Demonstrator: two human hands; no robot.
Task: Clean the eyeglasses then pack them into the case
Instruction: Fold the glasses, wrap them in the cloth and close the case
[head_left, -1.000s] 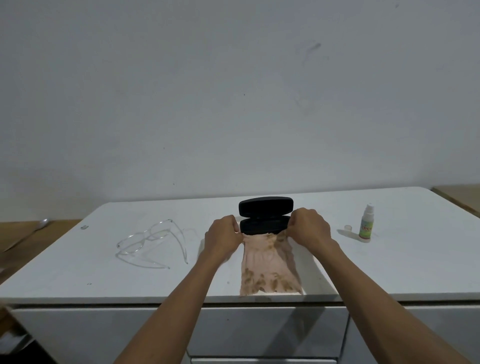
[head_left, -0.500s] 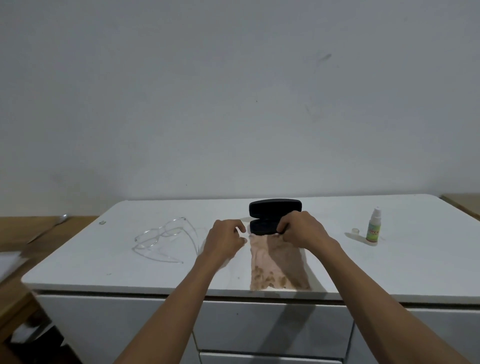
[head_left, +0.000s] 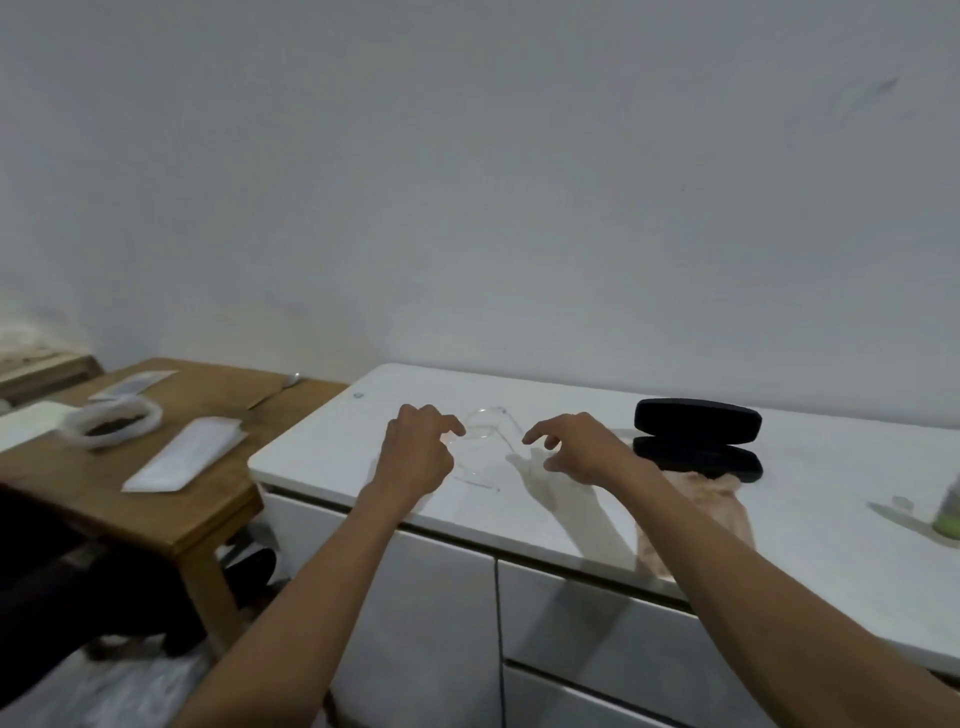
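Observation:
Clear-framed eyeglasses (head_left: 489, 430) lie on the white cabinet top (head_left: 831, 530), temples unfolded. My left hand (head_left: 418, 454) hovers at their left end with fingers loosely curled; I cannot tell whether the fingertips touch the frame. My right hand (head_left: 576, 448) hovers just right of the glasses, fingers spread, holding nothing. Right of that hand stands the black glasses case (head_left: 698, 439) with its lid up. A pinkish patterned cloth (head_left: 714, 501) lies in front of the case, reaching to the cabinet's front edge.
A small green-labelled spray bottle (head_left: 948, 514), blurred, stands at the far right with its clear cap (head_left: 901, 502) beside it. To the left is a lower wooden table (head_left: 218, 499) holding white packets and a white coil. Cabinet drawers are below the top.
Both hands have left the case and cloth and moved left to the eyeglasses. The camera has swung left, bringing the wooden table into view.

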